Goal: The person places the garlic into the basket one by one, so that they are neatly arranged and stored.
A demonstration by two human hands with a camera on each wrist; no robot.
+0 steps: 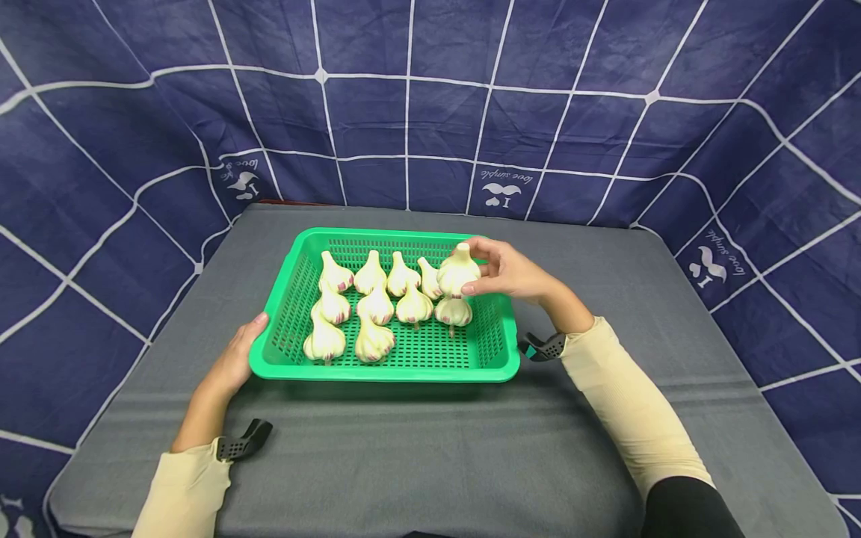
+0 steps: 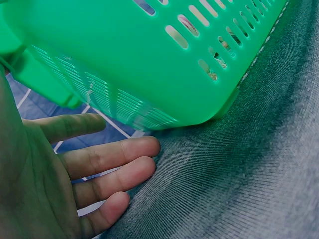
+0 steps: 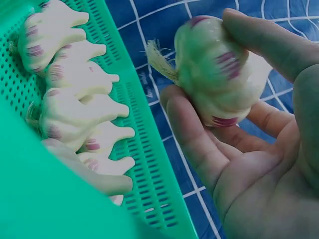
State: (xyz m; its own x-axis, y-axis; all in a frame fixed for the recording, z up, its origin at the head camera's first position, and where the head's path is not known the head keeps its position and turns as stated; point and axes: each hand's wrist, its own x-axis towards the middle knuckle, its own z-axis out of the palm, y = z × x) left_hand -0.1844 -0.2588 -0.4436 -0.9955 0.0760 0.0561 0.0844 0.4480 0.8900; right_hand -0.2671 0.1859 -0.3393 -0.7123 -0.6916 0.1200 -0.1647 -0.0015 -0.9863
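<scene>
A garlic bulb [image 1: 460,270] is held between the thumb and fingers of my right hand [image 1: 507,270], above the right part of a green plastic basket [image 1: 403,373]. In the right wrist view this bulb [image 3: 214,69] shows purple streaks and a tuft of dry roots. Several more garlic bulbs [image 1: 375,340] lie in rows inside the basket, stems mostly pointing to the back. My left hand [image 1: 237,357] is at the basket's left side, thumb at the rim. The left wrist view shows its fingers [image 2: 117,155] extended beside the basket's outer wall.
The basket stands on a table covered with grey cloth [image 1: 377,463]. Dark blue cloth with white grid lines [image 1: 444,119] rises behind the table and on both sides. A black strap device sits on each wrist.
</scene>
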